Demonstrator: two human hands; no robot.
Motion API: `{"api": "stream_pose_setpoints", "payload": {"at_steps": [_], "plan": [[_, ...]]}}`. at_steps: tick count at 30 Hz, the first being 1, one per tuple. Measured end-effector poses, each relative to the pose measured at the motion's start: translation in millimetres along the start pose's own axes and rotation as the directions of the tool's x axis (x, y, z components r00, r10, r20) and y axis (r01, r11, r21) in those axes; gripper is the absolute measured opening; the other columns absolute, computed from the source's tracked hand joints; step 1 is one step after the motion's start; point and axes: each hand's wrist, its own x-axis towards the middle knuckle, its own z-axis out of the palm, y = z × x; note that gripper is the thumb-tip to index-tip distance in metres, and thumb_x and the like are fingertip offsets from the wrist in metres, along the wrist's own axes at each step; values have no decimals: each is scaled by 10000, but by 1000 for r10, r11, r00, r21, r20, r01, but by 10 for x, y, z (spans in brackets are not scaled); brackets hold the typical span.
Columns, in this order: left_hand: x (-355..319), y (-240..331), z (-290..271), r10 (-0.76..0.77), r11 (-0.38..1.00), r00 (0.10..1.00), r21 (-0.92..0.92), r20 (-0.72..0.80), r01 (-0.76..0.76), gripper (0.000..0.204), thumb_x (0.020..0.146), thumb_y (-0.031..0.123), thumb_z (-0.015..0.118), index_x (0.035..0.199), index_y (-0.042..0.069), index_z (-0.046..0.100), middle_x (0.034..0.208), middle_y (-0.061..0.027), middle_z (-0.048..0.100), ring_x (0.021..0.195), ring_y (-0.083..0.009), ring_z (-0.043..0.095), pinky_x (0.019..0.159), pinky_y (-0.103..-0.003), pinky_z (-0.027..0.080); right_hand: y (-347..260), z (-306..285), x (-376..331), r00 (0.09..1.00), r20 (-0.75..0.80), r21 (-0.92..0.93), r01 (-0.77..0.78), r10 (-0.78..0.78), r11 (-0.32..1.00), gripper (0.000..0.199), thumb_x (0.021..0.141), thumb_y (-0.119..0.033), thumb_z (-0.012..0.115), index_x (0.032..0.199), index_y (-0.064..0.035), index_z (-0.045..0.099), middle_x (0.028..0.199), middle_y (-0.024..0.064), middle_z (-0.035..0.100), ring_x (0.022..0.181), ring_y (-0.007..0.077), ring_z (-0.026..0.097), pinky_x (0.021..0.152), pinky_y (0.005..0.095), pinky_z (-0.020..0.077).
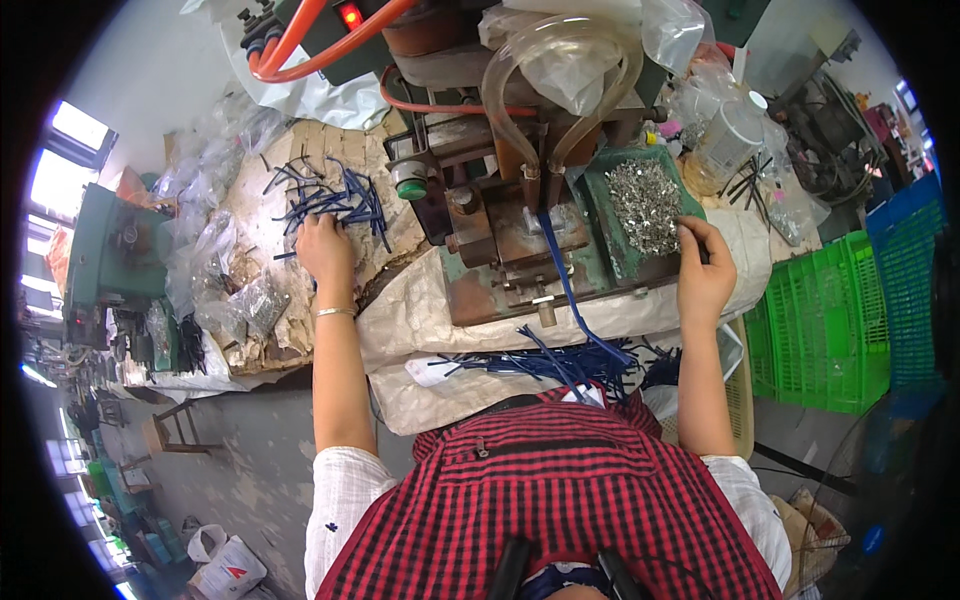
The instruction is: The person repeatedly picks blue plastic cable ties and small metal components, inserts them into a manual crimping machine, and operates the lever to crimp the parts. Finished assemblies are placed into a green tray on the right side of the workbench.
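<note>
On the worktable at the left, my left hand [325, 250] lies at the near edge of a loose pile of dark blue strips [345, 200]. Its fingers are bent down and closed on strips, with the fingertips partly hidden. My right hand [706, 268] is at the right edge of a green tray heaped with small silvery metal pieces [645, 205]. Its thumb and forefinger are curled close together; anything between them is too small to make out. A long blue cord [568, 290] hangs from the press [520, 235] toward my lap, held by neither hand.
Many blue strips [540, 362] lie on cloth before my apron. Clear tubes [490, 90] and orange hoses [330, 70] rise above the press. Plastic bags [255, 305] clutter the left table. A clear jar [730, 135] and green crates [820, 325] stand at the right.
</note>
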Motion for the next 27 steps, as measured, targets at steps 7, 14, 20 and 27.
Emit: {"api": "stream_pose_setpoints", "payload": {"at_steps": [7, 14, 20, 27], "plan": [[-13, 67, -286, -59, 975, 992, -221, -108, 33, 139, 907, 156, 710, 1032, 95, 714, 971, -112, 720, 879, -340, 677, 779, -426, 536, -975, 600, 19, 926, 240, 295, 216, -291, 931, 167, 925, 8, 715, 1093, 13, 725, 1054, 60, 744, 1005, 140, 685, 918, 265, 509], [-329, 809, -1162, -128, 500, 983, -865, -133, -52, 87, 1018, 24, 655, 1053, -38, 704, 918, -42, 697, 780, -71, 602, 707, -243, 516, -1109, 883, -222, 953, 299, 599, -149, -46, 787, 317, 928, 28, 686, 1237, 40, 615, 1037, 86, 737, 983, 131, 689, 882, 261, 525], [-414, 1508, -2233, 367, 418, 705, -569, -607, -708, 243, 762, -15, 765, 1002, 22, 756, 984, -150, 759, 830, -245, 748, 633, -322, 585, -1372, 845, -168, 896, 444, 706, -364, 21, 607, 377, 931, 60, 653, 1294, 42, 552, 1011, 82, 730, 948, 103, 665, 884, 238, 504], [-531, 1990, -2153, 620, 252, 498, -447, -607, -858, 274, 721, 108, 761, 991, 58, 745, 1024, -83, 711, 650, -114, 617, 581, -248, 514, -1013, 483, 60, 894, 386, 165, 175, -227, 971, 334, 889, -56, 679, 1221, -25, 685, 1266, 179, 695, 1239, 320, 639, 1087, 411, 463]]}}
